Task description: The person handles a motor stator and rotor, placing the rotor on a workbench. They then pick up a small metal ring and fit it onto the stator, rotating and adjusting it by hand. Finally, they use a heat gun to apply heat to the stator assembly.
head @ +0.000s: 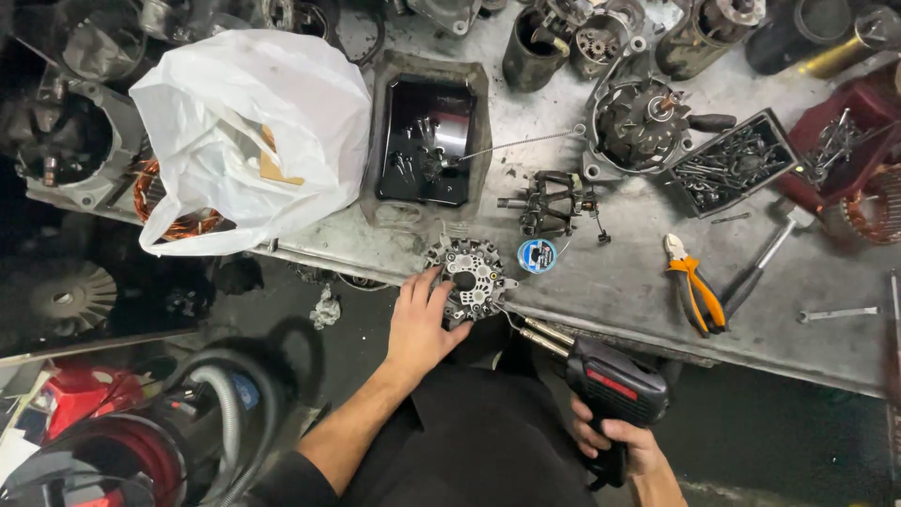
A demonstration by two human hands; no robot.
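My left hand point(422, 324) rests its fingers on a round grey rectifier plate point(471, 272) lying at the front edge of the metal workbench point(619, 282). Fingers curl over the plate's left side. My right hand point(624, 443) grips the handle of a black and red soldering gun point(608, 380), below the bench edge. The gun's two metal tips point(530, 329) point up-left toward the plate, just short of it. A small blue spool of solder point(537, 255) lies right of the plate, and a dark rotor point(554, 204) sits behind it.
Orange-handled pliers point(693, 286) and a hammer point(765, 263) lie at the right. A black tray of dark liquid point(427, 141), a white plastic bag point(249, 131), a bin of screws point(727, 164) and several alternator housings point(638, 122) crowd the back. Hoses and a red machine point(141, 441) stand on the floor at left.
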